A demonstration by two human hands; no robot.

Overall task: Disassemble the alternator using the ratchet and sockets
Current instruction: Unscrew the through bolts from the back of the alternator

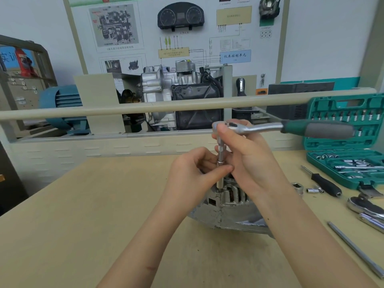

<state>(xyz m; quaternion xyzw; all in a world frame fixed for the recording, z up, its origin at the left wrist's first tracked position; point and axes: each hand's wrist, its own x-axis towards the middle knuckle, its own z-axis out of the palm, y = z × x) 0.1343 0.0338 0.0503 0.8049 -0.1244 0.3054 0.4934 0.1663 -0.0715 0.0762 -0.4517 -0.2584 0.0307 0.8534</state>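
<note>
We have the alternator (226, 206) at six o'clock, below both hands. Our right hand (247, 156) grips the ratchet (249, 128) head, handle pointing three o'clock; our left hand (193, 169) pinches the upright extension (220, 163), seated at a bolt.

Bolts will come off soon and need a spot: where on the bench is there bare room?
Left of the alternator and left hand, the bench lies bare to its left edge. The near strip between the forearms is also bare. The right is crowded: loose sockets, a screwdriver, a rod, and the socket case.
</note>
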